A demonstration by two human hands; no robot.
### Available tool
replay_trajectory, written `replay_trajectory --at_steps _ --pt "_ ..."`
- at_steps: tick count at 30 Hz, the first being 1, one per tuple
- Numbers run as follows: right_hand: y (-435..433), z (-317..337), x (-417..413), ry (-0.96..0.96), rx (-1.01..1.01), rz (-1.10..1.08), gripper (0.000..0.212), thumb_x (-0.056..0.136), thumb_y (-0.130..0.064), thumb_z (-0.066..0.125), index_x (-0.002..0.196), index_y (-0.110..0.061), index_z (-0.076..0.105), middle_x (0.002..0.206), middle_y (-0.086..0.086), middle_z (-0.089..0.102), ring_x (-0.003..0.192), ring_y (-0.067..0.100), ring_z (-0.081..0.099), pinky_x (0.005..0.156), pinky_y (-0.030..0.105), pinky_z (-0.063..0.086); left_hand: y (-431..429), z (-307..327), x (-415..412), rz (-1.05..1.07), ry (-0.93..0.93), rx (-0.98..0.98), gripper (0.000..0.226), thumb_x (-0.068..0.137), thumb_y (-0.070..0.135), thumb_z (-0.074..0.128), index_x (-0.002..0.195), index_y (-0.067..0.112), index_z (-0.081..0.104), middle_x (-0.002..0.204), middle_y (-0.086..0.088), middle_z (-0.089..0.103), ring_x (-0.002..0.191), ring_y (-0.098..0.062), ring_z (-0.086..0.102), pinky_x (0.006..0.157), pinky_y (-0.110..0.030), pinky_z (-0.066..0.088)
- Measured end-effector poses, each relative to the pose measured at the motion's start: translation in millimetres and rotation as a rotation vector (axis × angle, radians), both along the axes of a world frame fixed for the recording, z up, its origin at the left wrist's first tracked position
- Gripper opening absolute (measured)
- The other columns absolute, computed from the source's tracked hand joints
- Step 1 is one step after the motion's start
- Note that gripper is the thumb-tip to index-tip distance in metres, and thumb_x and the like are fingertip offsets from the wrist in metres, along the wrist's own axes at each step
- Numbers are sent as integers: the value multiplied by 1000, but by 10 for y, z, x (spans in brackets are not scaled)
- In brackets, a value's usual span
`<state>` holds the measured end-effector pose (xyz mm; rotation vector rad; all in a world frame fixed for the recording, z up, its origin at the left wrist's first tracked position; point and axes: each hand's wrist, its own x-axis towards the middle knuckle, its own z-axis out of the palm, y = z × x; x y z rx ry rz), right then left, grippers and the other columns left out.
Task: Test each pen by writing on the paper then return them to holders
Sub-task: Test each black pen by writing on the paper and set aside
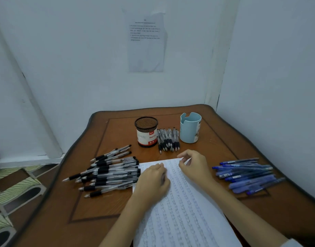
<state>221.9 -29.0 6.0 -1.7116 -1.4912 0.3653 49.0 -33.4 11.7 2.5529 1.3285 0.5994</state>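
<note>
Our left hand (152, 180) lies curled on the paper (185, 211), round a pen or not we cannot tell, our right hand (194, 166) pinches its far corner, and black pens (110, 172) and blue pens (249, 175) lie piled either side.

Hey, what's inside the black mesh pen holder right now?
No pens rise above the rim of the black wire-mesh pen holder; only bare mesh shows inside. Its floor is hidden behind the red-and-white label.
</note>
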Motion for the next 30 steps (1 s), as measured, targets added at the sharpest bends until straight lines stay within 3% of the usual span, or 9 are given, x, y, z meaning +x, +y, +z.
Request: replay_trajectory --at_steps 1,3,8,11,16,21,25,30 --pt "-67 -8 -37 -2 -17 14 16 82 -14 64 89 -29 65 87 -10 62 75 4 53 69 27 49 -51 26 -24 -11 28 -24 29 95 25 42 112 6 58 118 -5 60 107 -17 53 87 -29 43" --pt "-173 -27 -98 -52 -62 38 13 84 -20 64 93 -29 65 92 -12 57 86 5 51 78 29 49 -167 51 -91 -36 79 -20 38 100 27 36 131 9 50 144 -3 45 131 -16 40 107 -27 29" --pt "-306 18 -202 -300 -115 60 16 90 -25 56 104 -29 64 106 -12 51 106 7 44 92 26 39 -417 22 -410 -1 47 68 42 102 30 32 141 18 43 154 2 33 139 -8 28 112 -19 14" --pt "-315 68 -365 -269 -94 118 14 91 -21 56 100 -26 65 106 -9 56 107 9 46 92 27 33 -495 9 -660 57 -60 102 40 100 32 38 138 21 48 149 5 40 136 -8 35 111 -20 21" --pt "-288 207 -742 -176 -82 300 12 90 -20 62 99 -22 70 96 -5 62 93 10 51 90 34 46 -537 -20 -1002 198 -267 203 28 91 14 59 119 18 64 124 4 62 118 -10 54 101 -24 37" --pt "-287 214 -1058 -215 -90 405 25 85 -34 71 107 -23 70 94 -9 59 94 8 48 84 31 46 -606 -85 -1197 261 -386 148 30 90 12 59 119 18 63 124 7 61 116 0 49 102 -22 37" --pt "-273 137 -1159 -199 -93 401 22 86 -31 71 105 -21 71 92 -9 63 88 4 48 81 27 44 -614 -116 -1204 264 -371 128 30 91 15 58 121 17 62 124 7 61 118 -5 51 103 -23 38" --pt "-351 107 -1159 265 -101 364 9 89 -24 68 96 -20 70 90 -5 67 82 6 58 70 14 44 -632 -96 -1187 260 -428 136 28 91 12 57 117 19 63 120 8 63 115 -4 52 102 -24 39"
